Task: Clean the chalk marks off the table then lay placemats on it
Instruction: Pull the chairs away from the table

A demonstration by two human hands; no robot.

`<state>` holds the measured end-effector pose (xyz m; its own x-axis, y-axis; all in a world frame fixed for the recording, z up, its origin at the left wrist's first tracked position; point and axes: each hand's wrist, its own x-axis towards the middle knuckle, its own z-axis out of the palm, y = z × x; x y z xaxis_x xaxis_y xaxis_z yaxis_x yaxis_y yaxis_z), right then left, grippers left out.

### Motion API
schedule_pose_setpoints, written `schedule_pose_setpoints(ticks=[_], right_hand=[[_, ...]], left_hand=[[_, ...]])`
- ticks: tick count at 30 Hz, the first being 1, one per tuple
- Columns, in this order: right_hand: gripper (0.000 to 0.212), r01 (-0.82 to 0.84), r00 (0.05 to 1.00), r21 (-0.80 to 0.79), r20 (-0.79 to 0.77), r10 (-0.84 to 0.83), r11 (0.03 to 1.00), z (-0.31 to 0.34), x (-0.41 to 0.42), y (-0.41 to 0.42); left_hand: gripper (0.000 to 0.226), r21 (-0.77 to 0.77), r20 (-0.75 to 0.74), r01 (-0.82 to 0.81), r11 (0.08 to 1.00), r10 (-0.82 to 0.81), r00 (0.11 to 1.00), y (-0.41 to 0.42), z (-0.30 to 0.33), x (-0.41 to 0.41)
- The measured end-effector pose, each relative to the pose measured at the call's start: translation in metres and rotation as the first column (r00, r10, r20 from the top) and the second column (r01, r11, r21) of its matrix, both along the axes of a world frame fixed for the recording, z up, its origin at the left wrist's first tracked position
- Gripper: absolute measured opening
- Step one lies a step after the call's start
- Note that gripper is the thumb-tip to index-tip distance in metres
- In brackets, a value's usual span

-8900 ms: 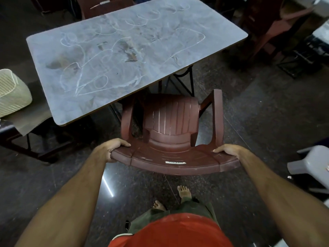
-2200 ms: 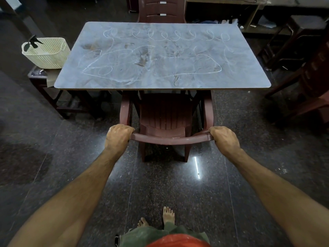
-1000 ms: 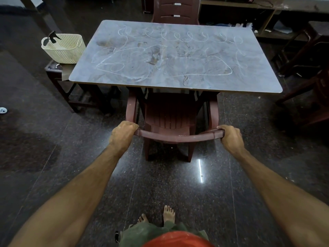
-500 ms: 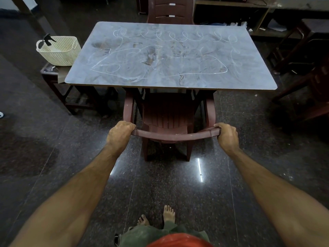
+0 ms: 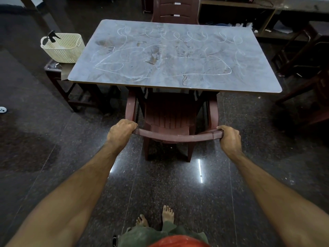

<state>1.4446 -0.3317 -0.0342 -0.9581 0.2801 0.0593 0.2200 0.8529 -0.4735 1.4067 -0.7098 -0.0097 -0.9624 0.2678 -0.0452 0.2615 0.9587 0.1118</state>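
Observation:
A grey rectangular table (image 5: 258, 82) stands ahead, its top covered in white chalk marks (image 5: 179, 37) and brown smears. A maroon plastic chair (image 5: 170, 118) is tucked partly under the near edge. My left hand (image 5: 121, 133) grips the left end of the chair's top rail. My right hand (image 5: 230, 139) grips the right end. No placemats or cloth are visible.
A cream woven basket (image 5: 62, 47) with a black spray nozzle sits on a low dark stool (image 5: 55, 72) left of the table. Another maroon chair (image 5: 175, 9) stands at the far side. Dark wooden furniture (image 5: 302, 56) crowds the right. My bare feet (image 5: 154, 218) are on the polished floor.
Nine seconds ago the chair stood angled away from the table; now it is square under the near edge. Over the last second it has barely moved, and both hands keep their grip.

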Motion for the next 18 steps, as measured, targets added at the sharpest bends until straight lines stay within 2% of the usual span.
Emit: schedule_pose_setpoints(ticks=[6,12,15,18], right_hand=[[0.048,-0.021,0.999,0.005,-0.035,0.021,1.0,-0.001,0.002,0.0],[0.049,-0.016,1.0,0.018,0.004,0.016,1.0,0.0,-0.004,0.002],[0.05,-0.04,0.996,0.065,0.082,0.034,0.997,0.001,-0.005,0.005],[0.043,-0.142,0.961,0.15,0.256,0.1,0.978,0.009,-0.011,0.013]], left_hand=[[0.014,0.023,-0.001,-0.011,1.0,0.011,1.0,0.0,-0.001,0.001],[0.017,0.019,-0.004,-0.031,0.999,0.031,1.0,0.002,-0.003,-0.001],[0.023,0.031,-0.022,-0.042,0.999,0.043,0.999,0.002,-0.009,-0.001],[0.034,0.067,-0.028,-0.021,0.998,0.022,0.999,0.001,-0.015,-0.002]])
